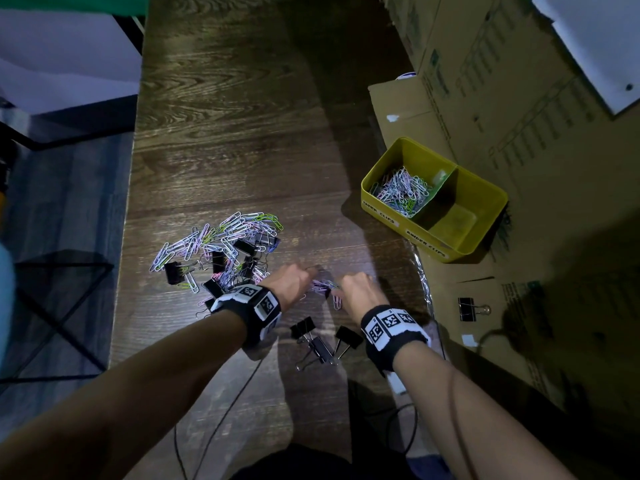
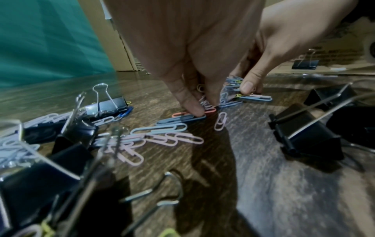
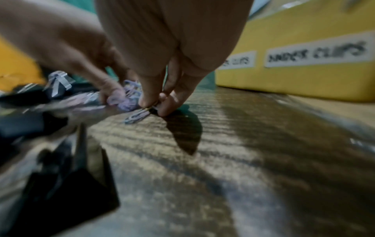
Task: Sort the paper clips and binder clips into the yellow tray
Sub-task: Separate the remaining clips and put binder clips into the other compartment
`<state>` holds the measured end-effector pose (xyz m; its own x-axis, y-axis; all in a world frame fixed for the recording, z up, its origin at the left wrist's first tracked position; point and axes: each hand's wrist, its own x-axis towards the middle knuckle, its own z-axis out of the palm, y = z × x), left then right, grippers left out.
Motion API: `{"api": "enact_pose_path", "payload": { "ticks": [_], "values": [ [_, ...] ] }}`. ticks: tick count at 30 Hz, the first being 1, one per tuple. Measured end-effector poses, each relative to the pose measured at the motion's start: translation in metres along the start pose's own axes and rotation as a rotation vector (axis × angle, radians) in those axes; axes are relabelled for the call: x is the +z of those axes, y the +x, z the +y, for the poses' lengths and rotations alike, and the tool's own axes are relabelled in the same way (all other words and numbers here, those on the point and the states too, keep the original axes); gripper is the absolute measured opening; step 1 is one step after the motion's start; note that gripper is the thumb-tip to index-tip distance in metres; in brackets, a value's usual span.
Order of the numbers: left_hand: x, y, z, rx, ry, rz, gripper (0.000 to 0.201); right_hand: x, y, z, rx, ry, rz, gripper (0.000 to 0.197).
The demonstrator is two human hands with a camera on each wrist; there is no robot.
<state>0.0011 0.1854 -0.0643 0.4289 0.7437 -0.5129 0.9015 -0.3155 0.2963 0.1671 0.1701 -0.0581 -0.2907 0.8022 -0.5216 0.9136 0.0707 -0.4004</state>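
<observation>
Fingertips [image 2: 194, 110] of both your hands pinch a small bunch of paper clips [image 1: 322, 287] near the table's right edge; next, carry them to the yellow tray [image 1: 485, 199], paper-clip side.

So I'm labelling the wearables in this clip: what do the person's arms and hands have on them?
Both forearms are bare, with no sleeves or gloves. Each wrist carries a black band faced with white panels printed with square black-and-white coded markers: the left wristband and the right wristband. A thin dark cable runs along the right forearm. The left hand and right hand show no rings.
</observation>
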Motion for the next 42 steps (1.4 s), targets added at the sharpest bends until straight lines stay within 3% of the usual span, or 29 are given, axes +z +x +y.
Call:
{"api": "enact_pose_path", "payload": {
  "ticks": [4, 9, 12, 14, 17, 19, 24, 32, 37, 42],
  "values": [
    [-0.001, 0.002, -0.001, -0.024, -0.109, 0.040, 0.019, -0.005, 0.005, 0.008, 0.070, 0.165, -0.035, 0.024],
    [-0.015, 0.006, -0.014, -0.034, -0.281, 0.058, 0.015, -0.009, 0.012, 0.024, 0.139, 0.396, 0.025, 0.025],
    [-0.026, 0.010, -0.023, -0.121, -0.565, 0.019, 0.006, -0.020, 0.011, 0.033, 0.133, 0.570, 0.090, 0.024],
    [-0.042, 0.013, -0.028, -0.178, -0.762, -0.010, 0.015, -0.032, 0.007, 0.034, 0.095, 0.751, 0.145, 0.020],
    [-0.081, 0.014, -0.023, -0.113, -0.900, -0.023, 0.006, -0.057, 0.000, 0.037, 0.045, 0.964, 0.223, 0.016],
    [-0.111, 0.021, -0.013, -0.038, -0.872, 0.017, 0.006, -0.078, -0.003, 0.039, 0.022, 1.014, 0.289, 0.012],
    [-0.166, 0.071, 0.027, 0.159, -0.749, 0.129, 0.014, -0.133, -0.006, 0.044, -0.021, 0.950, 0.515, 0.010],
    [-0.172, 0.134, 0.078, 0.052, -0.191, 0.159, 0.022, -0.179, 0.039, 0.069, 0.137, 0.553, 0.467, 0.022],
    [-0.164, 0.127, 0.069, 0.034, -0.270, 0.220, 0.022, -0.172, 0.061, 0.073, 0.222, 0.258, 0.397, 0.021],
    [-0.163, 0.104, 0.055, -0.033, -0.563, 0.322, 0.009, -0.160, 0.069, 0.068, 0.280, 0.069, 0.369, 0.029]
  ]
}}
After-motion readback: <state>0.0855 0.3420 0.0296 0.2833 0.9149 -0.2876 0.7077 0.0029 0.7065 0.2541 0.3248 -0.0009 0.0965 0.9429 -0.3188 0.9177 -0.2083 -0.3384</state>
